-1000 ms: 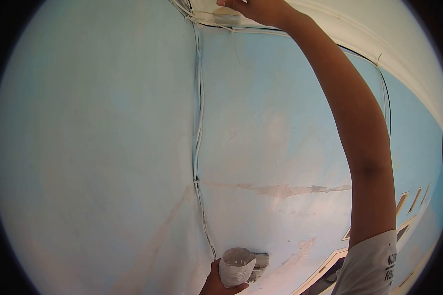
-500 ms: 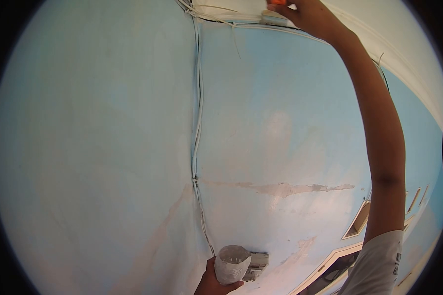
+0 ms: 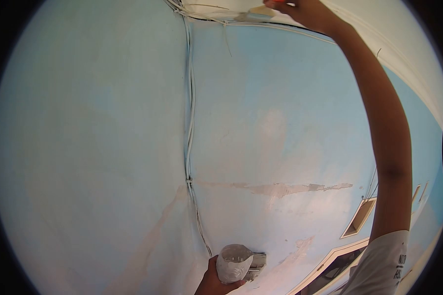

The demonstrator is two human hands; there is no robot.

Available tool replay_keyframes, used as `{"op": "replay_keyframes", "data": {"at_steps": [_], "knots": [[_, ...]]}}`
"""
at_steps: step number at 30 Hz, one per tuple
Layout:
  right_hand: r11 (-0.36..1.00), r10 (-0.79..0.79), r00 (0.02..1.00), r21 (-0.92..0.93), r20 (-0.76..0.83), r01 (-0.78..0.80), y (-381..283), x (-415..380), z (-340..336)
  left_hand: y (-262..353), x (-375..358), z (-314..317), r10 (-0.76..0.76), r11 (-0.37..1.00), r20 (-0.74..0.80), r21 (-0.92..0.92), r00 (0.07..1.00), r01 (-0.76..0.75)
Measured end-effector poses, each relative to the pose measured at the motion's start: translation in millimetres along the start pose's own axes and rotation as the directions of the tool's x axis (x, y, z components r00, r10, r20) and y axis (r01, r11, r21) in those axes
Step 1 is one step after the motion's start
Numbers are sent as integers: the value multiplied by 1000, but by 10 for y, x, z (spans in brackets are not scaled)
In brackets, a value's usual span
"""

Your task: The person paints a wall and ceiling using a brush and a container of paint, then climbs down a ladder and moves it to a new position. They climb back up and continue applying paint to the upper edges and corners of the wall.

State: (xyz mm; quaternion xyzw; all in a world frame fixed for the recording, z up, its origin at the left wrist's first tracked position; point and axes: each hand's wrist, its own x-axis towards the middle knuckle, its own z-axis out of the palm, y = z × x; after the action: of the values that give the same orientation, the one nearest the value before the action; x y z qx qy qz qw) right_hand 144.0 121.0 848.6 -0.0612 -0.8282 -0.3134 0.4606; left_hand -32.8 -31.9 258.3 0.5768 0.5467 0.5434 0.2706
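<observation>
My left hand [image 3: 210, 281] is wrapped round a whitish, paint-smeared cup [image 3: 234, 269] low in the head view, its mouth tilted toward me. Up at the top edge, my right hand [image 3: 307, 15] grips a paintbrush [image 3: 259, 11] by its orange handle. The bristles point left and look blurred. They lie at the pale band above the blue wall [image 3: 280, 73], beside the cables along its upper edge; whether they touch the surface is hard to tell.
White cables [image 3: 190, 98] run down the wall corner from a tangle [image 3: 176, 6] at the top. A peeling strip [image 3: 285, 189] crosses the wall. Behind the cup is a grey wall box [image 3: 259, 263]. A small framed opening [image 3: 360, 217] and a larger frame [image 3: 325, 268] are lower right.
My right hand has moved the paintbrush slightly left along the pale band. The view has shifted a little, and my left hand still holds the cup in nearly the same place.
</observation>
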Motion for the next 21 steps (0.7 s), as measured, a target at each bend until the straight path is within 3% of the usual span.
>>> {"op": "replay_keyframes", "data": {"at_steps": [3, 5, 7, 9, 10, 12, 16, 18, 21], "knots": [[994, 103, 994, -34, 45, -101, -34, -162, -321, -40, 9, 67, 10, 1000, -35, -20, 999, -11], [886, 381, 923, -308, 59, -346, -143, -190, -458, 47, 18, 91, 40, 995, -22, -89, 999, -42], [886, 362, 932, -318, 23, -336, -234, -174, -420, 67, 4, 106, 67, 984, -11, -164, 998, -68], [914, 175, 984, -369, -17, -169, -307, -100, -309, 36, -13, 108, 71, 982, 4, -178, 997, -69], [914, 178, 984, -369, -16, -171, -375, -49, -251, -20, -6, 108, 70, 982, 6, -177, 998, -68], [983, 77, 997, -171, 23, -72, -541, 76, -114, -148, 36, 123, -7, 946, 74, -322, 997, 31], [969, -60, 998, -238, 30, 65, -354, 282, 241, 47, 29, 179, 3, 951, 57, -307, 998, 15], [990, 26, 987, 140, -160, -4, -280, 165, 219, 159, 23, 215, -8, 826, 79, -562, 997, 51], [986, -65, 985, 142, -160, 88, 42, -120, 112, 430, 105, 173, -35, 813, 215, -562, 976, 153]]}}
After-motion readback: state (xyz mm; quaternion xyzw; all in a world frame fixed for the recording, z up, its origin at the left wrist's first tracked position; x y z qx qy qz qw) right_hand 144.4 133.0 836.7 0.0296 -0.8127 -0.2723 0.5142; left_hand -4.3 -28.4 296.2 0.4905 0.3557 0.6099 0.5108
